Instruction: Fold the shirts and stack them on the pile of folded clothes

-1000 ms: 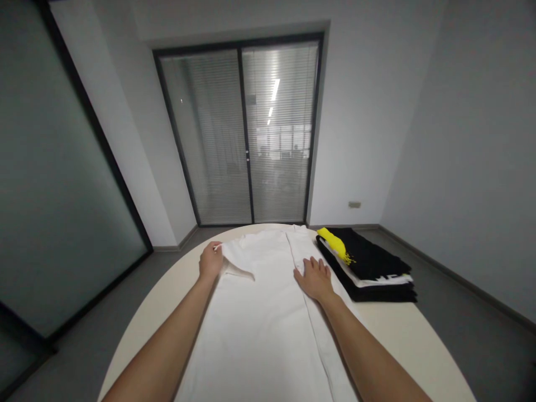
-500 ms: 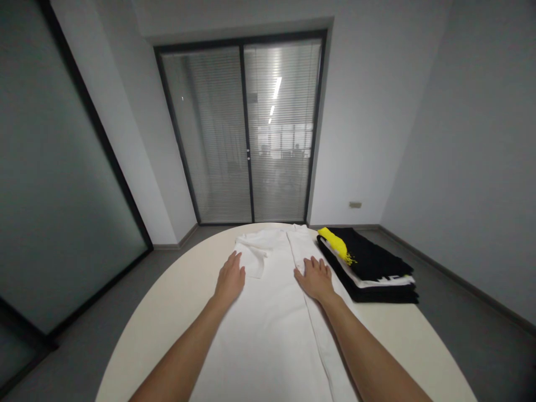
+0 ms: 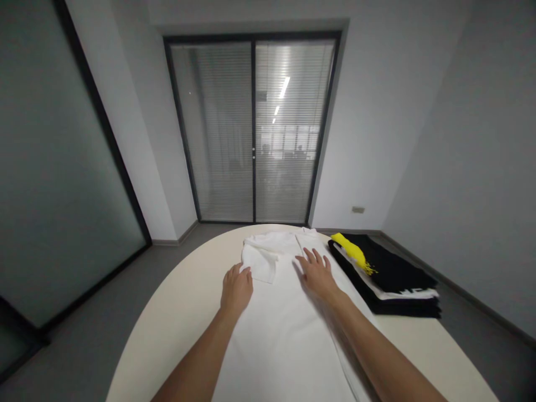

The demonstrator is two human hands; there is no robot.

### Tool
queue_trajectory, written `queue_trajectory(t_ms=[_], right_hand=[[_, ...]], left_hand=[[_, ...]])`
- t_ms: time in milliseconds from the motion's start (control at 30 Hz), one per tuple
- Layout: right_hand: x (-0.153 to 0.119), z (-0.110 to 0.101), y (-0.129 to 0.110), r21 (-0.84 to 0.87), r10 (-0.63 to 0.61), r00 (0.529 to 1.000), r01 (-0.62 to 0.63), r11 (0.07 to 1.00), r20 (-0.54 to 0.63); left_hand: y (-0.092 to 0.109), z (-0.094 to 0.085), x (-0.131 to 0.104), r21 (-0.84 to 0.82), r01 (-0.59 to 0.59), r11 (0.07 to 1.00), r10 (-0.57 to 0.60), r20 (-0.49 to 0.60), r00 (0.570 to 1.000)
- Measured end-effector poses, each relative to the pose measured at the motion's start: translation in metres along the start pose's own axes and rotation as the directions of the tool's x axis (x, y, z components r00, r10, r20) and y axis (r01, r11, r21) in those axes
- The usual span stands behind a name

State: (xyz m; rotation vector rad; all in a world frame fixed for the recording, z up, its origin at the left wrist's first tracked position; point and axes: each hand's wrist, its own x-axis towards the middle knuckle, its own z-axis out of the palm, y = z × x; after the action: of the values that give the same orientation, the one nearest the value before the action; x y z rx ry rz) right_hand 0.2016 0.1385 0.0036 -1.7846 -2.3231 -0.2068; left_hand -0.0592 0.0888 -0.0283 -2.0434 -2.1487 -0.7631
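A white T-shirt point(image 3: 285, 329) is spread out on the round table, its collar end at the far edge. Along its right side a long strip is folded inward, and a short sleeve point(image 3: 260, 262) lies across the upper left of the cloth. My left hand point(image 3: 237, 289) rests on the shirt's left edge, fingertips beside that sleeve, fingers extended and gripping nothing visible. Over the folded strip, my right hand point(image 3: 317, 273) hovers with its fingers apart and a shadow beneath it. It holds nothing.
To the right, a stack of folded clothes point(image 3: 397, 262), black and white with a yellow piece point(image 3: 354, 254) on top, sits on the cream table point(image 3: 180, 312). Beyond the table stand glazed doors with blinds point(image 3: 251, 134). A frosted glass panel point(image 3: 54, 167) is at the left.
My right hand has risen off the folded strip, its fingers spreading. My left hand stays at the shirt's left edge, a little lower along the sleeve. The view has shifted slightly.
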Motion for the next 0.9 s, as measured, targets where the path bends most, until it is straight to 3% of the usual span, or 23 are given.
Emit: queue_trajectory(t_ms=[100, 233, 467, 700, 900], right_hand=[[0.032, -0.014, -0.027, 0.06, -0.066, 0.997, 0.065, 0.996, 0.027], [0.078, -0.026, -0.077, 0.128, -0.165, 0.986, 0.169, 0.977, -0.039], [0.133, -0.01, -0.145, 0.143, -0.219, 0.975, 0.222, 0.965, -0.031], [0.156, 0.016, -0.161, 0.233, -0.134, 0.991, 0.13, 0.964, 0.001], [0.19, 0.022, -0.149, 0.431, 0.051, 0.998, -0.063, 0.9, 0.039]], left_hand=[[0.001, -0.003, 0.0, -0.002, -0.023, 1.0, 0.023, -0.002, 1.0], [0.004, -0.007, -0.001, -0.001, -0.051, 0.999, 0.051, -0.002, 0.999], [0.004, -0.002, 0.0, -0.013, -0.057, 0.998, 0.057, -0.001, 0.998], [0.003, 0.003, 0.003, -0.02, -0.034, 0.999, 0.034, -0.009, 0.999], [0.004, 0.004, 0.004, -0.02, -0.005, 1.0, 0.005, -0.02, 1.0]])
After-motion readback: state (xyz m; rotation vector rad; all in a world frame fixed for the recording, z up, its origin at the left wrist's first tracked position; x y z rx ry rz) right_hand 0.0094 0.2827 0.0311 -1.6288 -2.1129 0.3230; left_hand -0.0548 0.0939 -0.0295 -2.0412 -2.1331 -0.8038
